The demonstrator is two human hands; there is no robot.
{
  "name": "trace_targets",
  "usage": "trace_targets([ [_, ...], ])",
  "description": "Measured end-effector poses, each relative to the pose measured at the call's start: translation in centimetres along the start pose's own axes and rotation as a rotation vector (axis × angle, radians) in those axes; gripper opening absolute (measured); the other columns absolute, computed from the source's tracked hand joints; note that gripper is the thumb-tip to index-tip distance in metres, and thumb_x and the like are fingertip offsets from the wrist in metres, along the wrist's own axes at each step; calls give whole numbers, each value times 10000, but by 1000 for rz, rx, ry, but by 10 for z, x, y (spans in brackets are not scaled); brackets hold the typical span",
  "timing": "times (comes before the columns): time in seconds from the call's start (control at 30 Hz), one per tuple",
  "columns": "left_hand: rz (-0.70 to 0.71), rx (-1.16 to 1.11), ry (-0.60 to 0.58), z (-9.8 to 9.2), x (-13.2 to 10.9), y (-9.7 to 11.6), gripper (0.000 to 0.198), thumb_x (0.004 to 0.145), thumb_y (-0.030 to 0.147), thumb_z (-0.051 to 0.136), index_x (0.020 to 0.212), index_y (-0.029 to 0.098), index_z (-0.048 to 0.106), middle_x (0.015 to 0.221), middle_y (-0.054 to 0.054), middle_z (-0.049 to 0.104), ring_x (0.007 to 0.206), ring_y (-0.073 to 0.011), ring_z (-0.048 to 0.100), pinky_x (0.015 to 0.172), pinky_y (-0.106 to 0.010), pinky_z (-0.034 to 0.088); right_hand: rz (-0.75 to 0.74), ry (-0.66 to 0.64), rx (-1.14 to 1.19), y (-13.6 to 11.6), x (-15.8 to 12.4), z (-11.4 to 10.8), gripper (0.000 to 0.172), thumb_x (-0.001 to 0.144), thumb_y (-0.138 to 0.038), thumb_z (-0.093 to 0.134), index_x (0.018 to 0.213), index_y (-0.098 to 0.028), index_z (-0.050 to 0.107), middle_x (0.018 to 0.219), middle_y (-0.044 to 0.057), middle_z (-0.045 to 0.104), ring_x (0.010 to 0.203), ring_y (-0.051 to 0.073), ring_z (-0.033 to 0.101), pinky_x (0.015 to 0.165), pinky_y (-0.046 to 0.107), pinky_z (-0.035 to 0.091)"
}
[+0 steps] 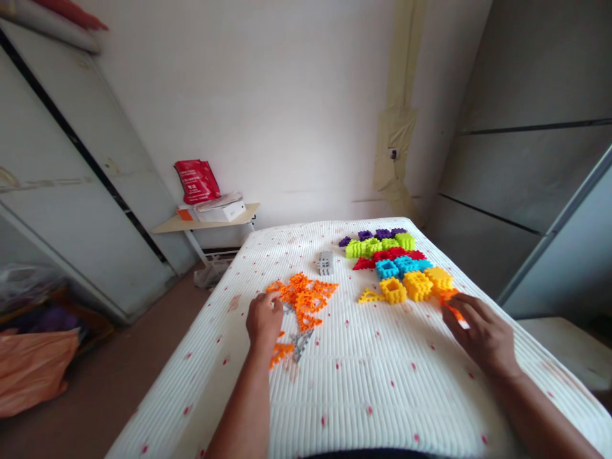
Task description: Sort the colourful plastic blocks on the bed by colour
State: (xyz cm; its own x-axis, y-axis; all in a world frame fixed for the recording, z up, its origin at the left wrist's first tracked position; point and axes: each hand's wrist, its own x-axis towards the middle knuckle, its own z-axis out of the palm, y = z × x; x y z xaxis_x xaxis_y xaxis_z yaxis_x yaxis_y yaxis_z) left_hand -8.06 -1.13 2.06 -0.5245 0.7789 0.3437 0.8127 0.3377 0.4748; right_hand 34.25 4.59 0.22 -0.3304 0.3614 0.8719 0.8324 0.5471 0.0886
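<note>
My left hand (265, 319) is at the near-left edge of a loose pile of orange interlocking building pieces (303, 299). Its fingers are curled, and whatever lies between the fingertips is hidden. A few grey pieces (302, 344) and small orange pieces (282, 352) lie just right of that wrist. On the right, my right hand (482, 331) pinches an orange building piece (449, 299), slightly blurred, close to the row of yellow pieces (418, 285). A grey stack of pieces (326, 262) stands alone behind the orange pile.
Behind the yellow row lie blue (404, 264), red (389, 255), lime green (380, 245) and purple pieces (382, 234) in rows. Everything rests on a white, red-dotted mattress (363, 382). A small table (210, 223) with a red bag (196, 182) stands back left.
</note>
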Motion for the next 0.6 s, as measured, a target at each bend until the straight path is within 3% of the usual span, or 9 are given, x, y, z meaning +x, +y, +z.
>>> trace_targets([
  [0.1,3,44,-120,-3,12,0,271,779,261,512,972,213,696,959,-42,710,869,-170,623,753,-246,440,-75,-26,44,-16,5,2,106,859,-247,570,857,-158,627,870,69,659,789,167,627,709,259,477],
  [0.27,83,78,-284,6,19,21,271,729,348,572,921,221,715,915,-35,720,866,-171,635,723,-230,432,-193,-127,209,-49,14,11,115,888,-198,516,850,-150,613,859,78,654,776,150,620,710,247,482],
  [0.43,50,64,-257,13,25,25,246,759,302,532,907,238,717,932,-34,724,878,-181,641,742,-245,444,-231,-227,292,-73,18,21,190,915,-178,446,827,-160,613,873,86,657,775,149,611,701,255,478],
  [0.6,-52,41,-146,2,52,6,339,814,180,428,1035,221,681,1098,-35,689,1012,-163,616,833,-238,442,-284,-336,385,-88,25,33,249,938,-199,393,813,-167,607,846,81,638,760,147,591,680,262,460],
])
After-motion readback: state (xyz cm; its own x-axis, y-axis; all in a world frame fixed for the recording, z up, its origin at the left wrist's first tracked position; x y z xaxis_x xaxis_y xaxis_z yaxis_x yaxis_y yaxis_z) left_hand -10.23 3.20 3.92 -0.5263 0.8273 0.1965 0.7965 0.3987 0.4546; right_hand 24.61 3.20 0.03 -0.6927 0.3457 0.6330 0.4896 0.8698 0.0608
